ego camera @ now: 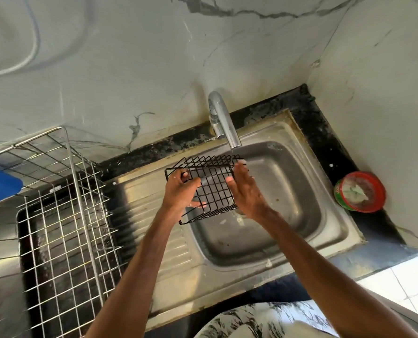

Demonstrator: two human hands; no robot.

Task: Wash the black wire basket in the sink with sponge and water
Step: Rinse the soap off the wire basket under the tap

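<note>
Black wire basket [209, 189] ×1 over sink [334, 242], left hand [180, 191] fingers gripping it, right hand [247, 191] fingers spread flat

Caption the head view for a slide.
Both hands, left and right, hold black wire basket under chrome tap above steel sink.

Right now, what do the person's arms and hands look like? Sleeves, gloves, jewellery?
Both forearms are bare up to the frame edge: no sleeves show. The left hand and right hand wear no gloves, and no watch or bracelet shows. Both hands look wet. At the bottom edge shows a white garment with black marks.
</note>
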